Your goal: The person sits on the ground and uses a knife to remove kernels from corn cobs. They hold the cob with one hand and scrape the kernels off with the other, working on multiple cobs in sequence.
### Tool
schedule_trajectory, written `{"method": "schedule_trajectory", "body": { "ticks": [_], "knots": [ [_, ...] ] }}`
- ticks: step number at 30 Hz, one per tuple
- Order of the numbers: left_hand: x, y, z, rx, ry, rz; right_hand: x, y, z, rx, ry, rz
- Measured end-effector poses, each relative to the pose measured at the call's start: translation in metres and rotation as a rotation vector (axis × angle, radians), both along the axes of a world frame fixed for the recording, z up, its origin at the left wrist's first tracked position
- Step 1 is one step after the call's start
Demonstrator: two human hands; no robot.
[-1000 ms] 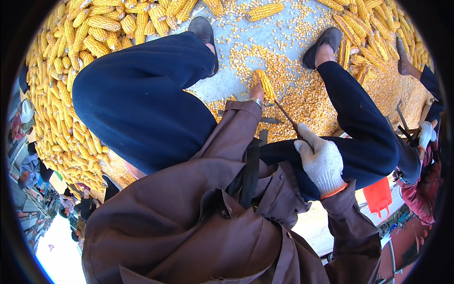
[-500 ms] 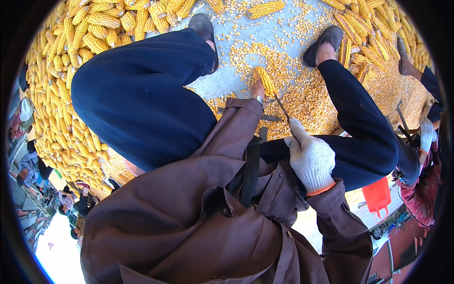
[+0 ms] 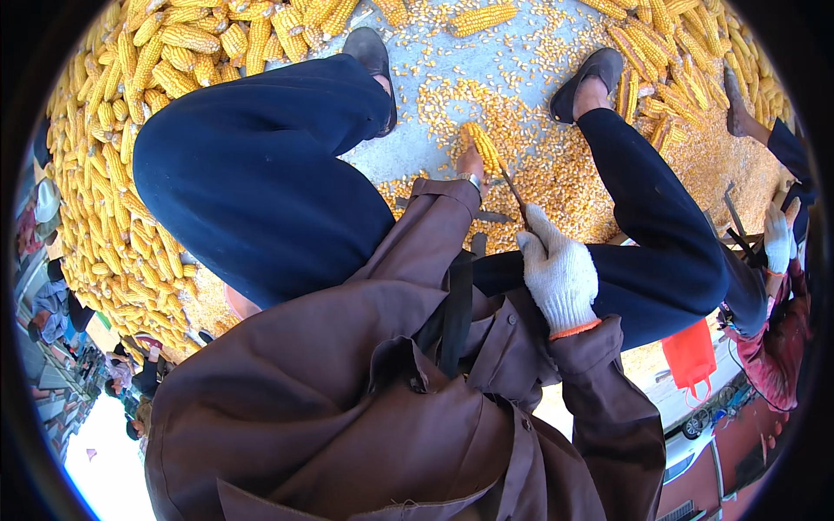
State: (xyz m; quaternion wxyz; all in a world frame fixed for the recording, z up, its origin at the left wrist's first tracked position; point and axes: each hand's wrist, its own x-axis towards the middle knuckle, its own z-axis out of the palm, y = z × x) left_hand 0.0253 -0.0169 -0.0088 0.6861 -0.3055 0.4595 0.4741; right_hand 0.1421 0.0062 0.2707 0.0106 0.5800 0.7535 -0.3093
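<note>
My left hand [image 3: 470, 163], bare with a metal-banded watch at the wrist, is closed around the lower end of a yellow corn cob [image 3: 484, 144]. A white knitted glove with an orange cuff covers my right hand [image 3: 560, 276]. Its fingers are wrapped round a thin, dark metal rod [image 3: 513, 188], whose tip meets the cob's near right side. The handle end is hidden in the glove. Loose corn kernels [image 3: 556, 195] lie on the ground beneath both hands.
Corn cobs are heaped at the left [image 3: 113, 182] and at the far right [image 3: 686, 61]. One cob [image 3: 483, 19] lies apart on the concrete. Another person's gloved hand [image 3: 778, 236] is at the right edge. A red bag [image 3: 691, 358] sits behind my right thigh.
My right hand has shifted a little left and forward with the rod, closer to the cob. The left hand and cob have barely moved.
</note>
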Motion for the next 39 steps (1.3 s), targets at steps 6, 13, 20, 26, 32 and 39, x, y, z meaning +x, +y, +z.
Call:
{"method": "schedule_trajectory", "body": {
  "ticks": [6, 13, 20, 26, 32, 39],
  "knots": [
    [-0.002, 0.000, -0.001, 0.011, 0.009, -0.006, -0.008, -0.003, 0.013, -0.062, -0.373, 0.296],
    [-0.005, 0.003, -0.013, 0.025, 0.012, -0.019, 0.009, 0.018, 0.021, -0.066, -0.454, 0.504],
    [-0.012, 0.012, -0.029, 0.036, 0.005, -0.042, 0.023, 0.039, 0.025, 0.016, -0.448, 0.537],
    [-0.014, 0.008, -0.051, 0.049, 0.042, -0.034, 0.027, -0.005, 0.047, 0.075, -0.268, 0.242],
    [-0.011, 0.009, -0.039, 0.041, 0.042, 0.013, 0.021, -0.015, 0.050, 0.007, -0.246, 0.136],
    [-0.014, 0.019, 0.001, -0.017, 0.017, 0.030, 0.022, -0.015, 0.051, 0.014, -0.216, 0.143]
  ]
}}
